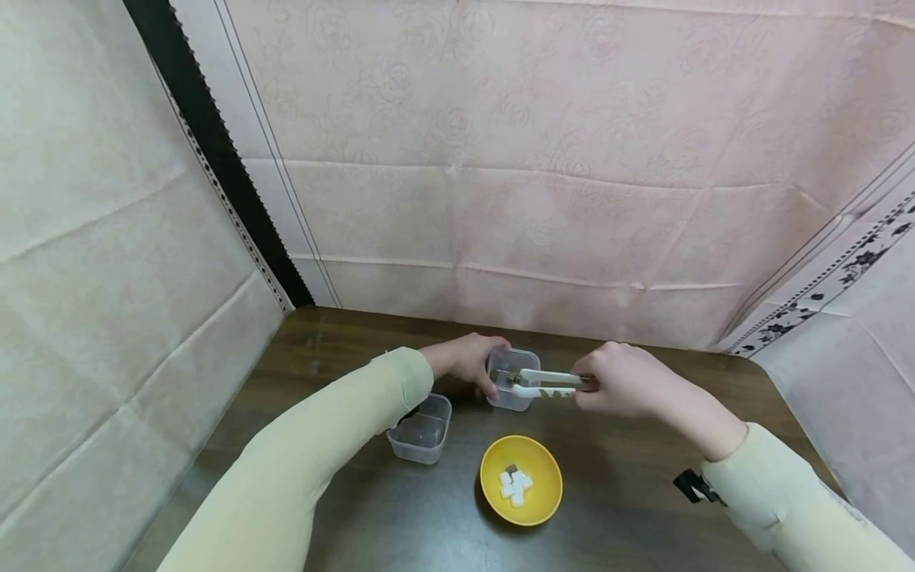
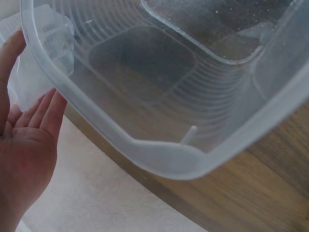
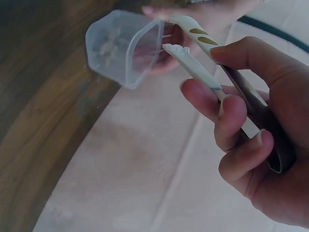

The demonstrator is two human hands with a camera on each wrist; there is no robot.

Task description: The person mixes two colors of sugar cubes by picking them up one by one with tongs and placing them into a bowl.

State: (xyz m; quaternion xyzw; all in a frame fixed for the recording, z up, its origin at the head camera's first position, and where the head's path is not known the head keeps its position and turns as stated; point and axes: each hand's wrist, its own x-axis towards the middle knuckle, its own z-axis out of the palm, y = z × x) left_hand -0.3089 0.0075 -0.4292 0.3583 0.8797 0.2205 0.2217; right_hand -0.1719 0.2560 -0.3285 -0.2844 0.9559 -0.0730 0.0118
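Observation:
My left hand point(image 1: 472, 361) grips a small clear plastic container point(image 1: 513, 401) near the table's back edge, thumb and fingers on its side. In the right wrist view, that container point(image 3: 107, 46) tilts in front of the left hand point(image 3: 193, 19). My right hand point(image 1: 618, 377) holds tongs point(image 1: 550, 376) with white, gold-patterned tips, level with the container's mouth. The tips stand apart in the right wrist view, fingers wrapped round the metal handle. Whether anything sits between them, I cannot tell. Nearer me, a yellow bowl point(image 1: 493, 492) holds several white cubes point(image 1: 516, 486) and a greyish piece point(image 1: 511, 469).
A second clear container point(image 1: 422, 453) stands on the table under my left forearm; it looms large in the left wrist view. The dark wooden table point(image 1: 400, 532) meets pale patterned cloth point(image 1: 500, 222) at the back and sides.

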